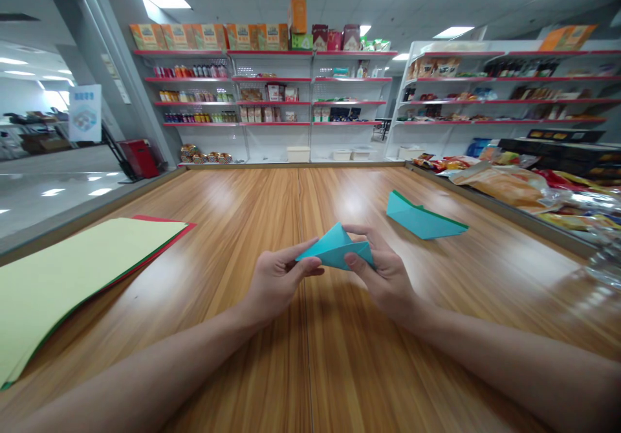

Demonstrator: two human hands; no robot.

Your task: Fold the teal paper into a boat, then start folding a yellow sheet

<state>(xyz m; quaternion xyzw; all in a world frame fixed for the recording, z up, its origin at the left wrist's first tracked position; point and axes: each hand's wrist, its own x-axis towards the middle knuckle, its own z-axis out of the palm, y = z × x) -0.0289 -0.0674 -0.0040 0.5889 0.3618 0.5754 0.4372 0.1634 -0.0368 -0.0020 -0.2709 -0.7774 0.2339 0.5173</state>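
Between my two hands, above the wooden table point(233, 226), is a folded blue paper boat point(334, 246) with a pointed peak in its middle. My left hand point(279, 281) pinches its left tip between thumb and fingers. The right end is gripped by my right hand point(385, 274), its thumb pressed on the near side and its fingers behind, partly hidden. Farther right on the table lies another folded paper piece point(422, 218), blue with a green edge, touched by neither hand.
A stack of coloured paper sheets point(97, 258), pale yellow on top with green and red below, lies at the left. Packaged snacks point(514, 187) fill the area beyond the right edge. Stocked shelves point(272, 80) stand behind the table.
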